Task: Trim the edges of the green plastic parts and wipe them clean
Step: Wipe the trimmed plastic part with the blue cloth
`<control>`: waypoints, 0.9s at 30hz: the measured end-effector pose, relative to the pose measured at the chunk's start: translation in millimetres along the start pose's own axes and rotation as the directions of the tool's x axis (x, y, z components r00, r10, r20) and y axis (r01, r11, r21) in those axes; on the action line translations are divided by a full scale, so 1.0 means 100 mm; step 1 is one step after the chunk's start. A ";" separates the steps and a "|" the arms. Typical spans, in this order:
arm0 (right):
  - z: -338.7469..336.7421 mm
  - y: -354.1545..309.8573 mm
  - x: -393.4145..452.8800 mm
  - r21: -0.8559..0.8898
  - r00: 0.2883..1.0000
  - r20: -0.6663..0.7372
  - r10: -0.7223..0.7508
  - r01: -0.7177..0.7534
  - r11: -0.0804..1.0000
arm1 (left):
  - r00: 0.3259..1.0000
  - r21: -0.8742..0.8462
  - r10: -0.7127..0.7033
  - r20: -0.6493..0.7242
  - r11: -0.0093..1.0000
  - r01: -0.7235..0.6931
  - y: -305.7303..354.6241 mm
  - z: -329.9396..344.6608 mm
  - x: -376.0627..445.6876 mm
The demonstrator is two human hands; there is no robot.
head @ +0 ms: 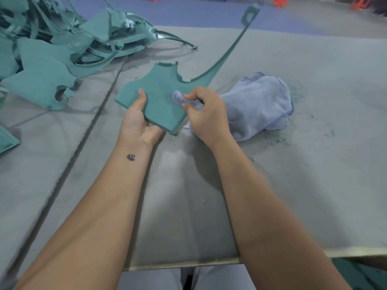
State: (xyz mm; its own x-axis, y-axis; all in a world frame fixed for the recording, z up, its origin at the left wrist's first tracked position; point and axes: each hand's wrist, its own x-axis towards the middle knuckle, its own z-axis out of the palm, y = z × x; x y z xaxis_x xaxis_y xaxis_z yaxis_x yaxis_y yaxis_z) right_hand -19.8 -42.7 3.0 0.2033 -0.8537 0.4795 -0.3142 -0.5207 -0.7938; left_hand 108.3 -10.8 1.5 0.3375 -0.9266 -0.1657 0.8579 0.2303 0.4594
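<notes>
Both hands busy over the bench [293,174]: left hand [139,124] grips the green plastic part [159,97] from below, thumb on top, right hand [206,114] pinches a bunched corner of blue cloth [257,105] against it.

Both bare forearms reach forward, pretty much parallel. Left hand [140,122] is palm-up, thumb curled over the top of the flat green plastic part [159,97]. Right hand [206,114] is knuckles-up, fingers bunched around a wad of light blue cloth [255,101], pressing it on the part.
</notes>
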 end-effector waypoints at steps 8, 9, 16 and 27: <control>-0.17 0.00 0.14 0.584 0.838 -0.244 0.488 -0.274 0.764 | 0.997 -0.032 0.075 0.006 0.997 -0.075 0.05 0.02 -0.06; -0.18 0.00 0.15 0.655 0.843 -0.182 0.506 -0.280 0.702 | 0.997 -0.020 0.078 0.011 0.997 -0.078 0.04 0.03 -0.07; -0.12 -0.07 0.06 0.568 0.949 0.045 0.312 -0.281 0.774 | 0.997 0.134 0.032 0.076 0.990 -0.042 -0.11 0.08 -0.14; -0.07 -0.17 0.06 0.509 0.872 -0.224 0.436 -0.277 0.815 | 0.997 0.286 0.068 -0.043 0.957 -0.053 0.03 0.07 -0.13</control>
State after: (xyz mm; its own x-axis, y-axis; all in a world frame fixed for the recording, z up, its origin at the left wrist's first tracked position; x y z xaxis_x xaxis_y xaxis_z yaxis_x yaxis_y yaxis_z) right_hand -19.1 -38.8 22.2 -0.1670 -0.9736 0.1556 0.1591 -0.1824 -0.9703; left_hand 103.9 -0.4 11.2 0.4115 -0.8951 -0.1716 0.6922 0.1844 0.6978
